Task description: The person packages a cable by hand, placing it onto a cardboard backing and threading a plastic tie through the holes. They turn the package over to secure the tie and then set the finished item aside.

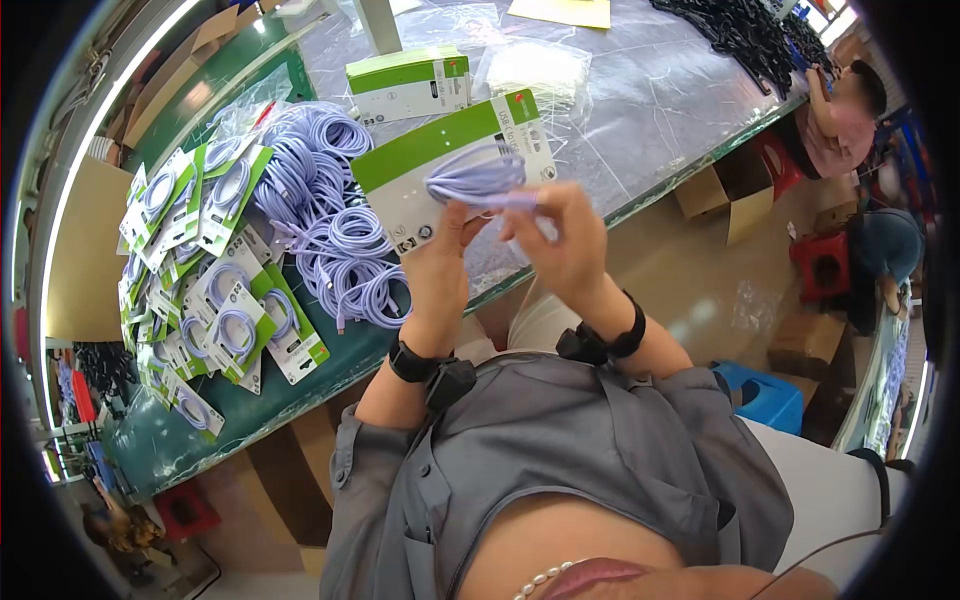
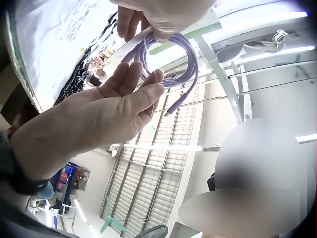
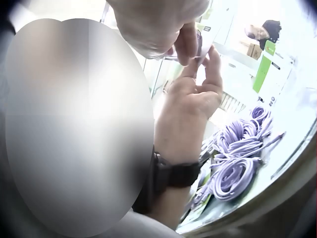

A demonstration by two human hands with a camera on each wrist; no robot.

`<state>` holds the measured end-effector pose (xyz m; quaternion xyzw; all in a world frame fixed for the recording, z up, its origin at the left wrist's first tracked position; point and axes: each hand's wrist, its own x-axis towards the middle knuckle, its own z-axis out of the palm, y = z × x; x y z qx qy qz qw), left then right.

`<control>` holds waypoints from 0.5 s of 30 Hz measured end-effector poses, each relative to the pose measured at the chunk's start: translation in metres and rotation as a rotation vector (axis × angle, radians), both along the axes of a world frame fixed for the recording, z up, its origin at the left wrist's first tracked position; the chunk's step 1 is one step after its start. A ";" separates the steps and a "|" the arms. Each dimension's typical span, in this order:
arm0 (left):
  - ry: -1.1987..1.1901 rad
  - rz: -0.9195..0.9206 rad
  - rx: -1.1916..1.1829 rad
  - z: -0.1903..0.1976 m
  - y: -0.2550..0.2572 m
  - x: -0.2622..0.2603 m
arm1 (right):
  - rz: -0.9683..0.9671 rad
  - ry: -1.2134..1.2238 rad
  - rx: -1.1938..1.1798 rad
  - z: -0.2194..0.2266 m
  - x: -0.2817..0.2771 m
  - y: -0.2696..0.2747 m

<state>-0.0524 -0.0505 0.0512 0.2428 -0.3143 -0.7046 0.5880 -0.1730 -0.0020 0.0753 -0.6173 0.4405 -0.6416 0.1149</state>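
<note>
A green-and-white packaging card point(image 1: 400, 170) printed with USB-C text is held up over the table, with a coiled lilac USB cable point(image 1: 470, 175) lying across its front. My left hand point(image 1: 437, 280) grips the card and coil at the lower edge, thumb in front. At the coil's right end, my right hand point(image 1: 568, 245) pinches a blurred lilac part of the cable. Seen from below in the left wrist view, the coil point(image 2: 193, 64) hangs as a loop between both hands, one connector point(image 2: 172, 109) dangling loose. The left hand point(image 3: 190, 101) also shows beneath the card in the right wrist view.
Loose lilac cable coils point(image 1: 345, 250) heap up left of my hands. Further left lies a pile of carded cables point(image 1: 215, 290). Behind the held card stand a stack of blank cards point(image 1: 410, 85) and a bag of white ties point(image 1: 535, 75). Black cables point(image 1: 735, 40) lie far right.
</note>
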 end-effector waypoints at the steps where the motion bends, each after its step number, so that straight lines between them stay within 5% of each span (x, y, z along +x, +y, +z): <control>1: -0.013 -0.055 0.034 -0.005 0.001 0.002 | -0.041 -0.078 0.137 0.003 -0.003 -0.004; 4: 0.011 -0.110 0.004 -0.009 0.010 0.001 | -0.072 -0.149 0.209 0.004 -0.005 -0.018; 9: -0.007 -0.087 0.018 -0.004 0.014 0.004 | -0.162 0.494 0.015 0.002 -0.010 -0.020; 15: -0.022 -0.118 0.070 -0.010 0.013 0.006 | -0.093 0.432 0.042 -0.005 -0.009 -0.018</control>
